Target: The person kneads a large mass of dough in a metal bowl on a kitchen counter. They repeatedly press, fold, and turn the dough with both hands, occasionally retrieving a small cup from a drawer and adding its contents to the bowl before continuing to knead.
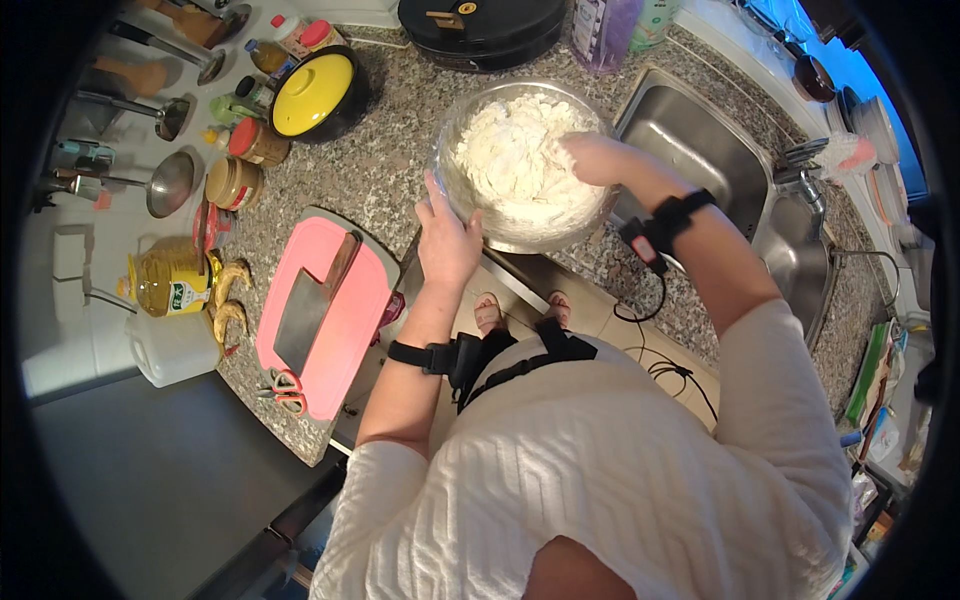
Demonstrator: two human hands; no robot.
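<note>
A metal mixing bowl (pixel 517 244) on the granite counter holds shaggy, pale, flour-like dough (pixel 517 150). Loose white flour lies along the near inner wall. My left hand (pixel 448 244) lies against the bowl's left side, fingers spread and thumb near the rim. At the right of the bowl, my right hand (pixel 596 157) reaches over the rim into the dough. Its fingertips are hidden, so their grip is not clear.
Left of the bowl, a cleaver (pixel 307 311) and kitchen scissors (pixel 287 391) lie on a pink cutting board (pixel 352 337). A yellow-lidded pot (pixel 311 94) and a black appliance (pixel 480 34) stand behind. A steel sink (pixel 690 142) borders the right. Oil (pixel 169 281) stands far left.
</note>
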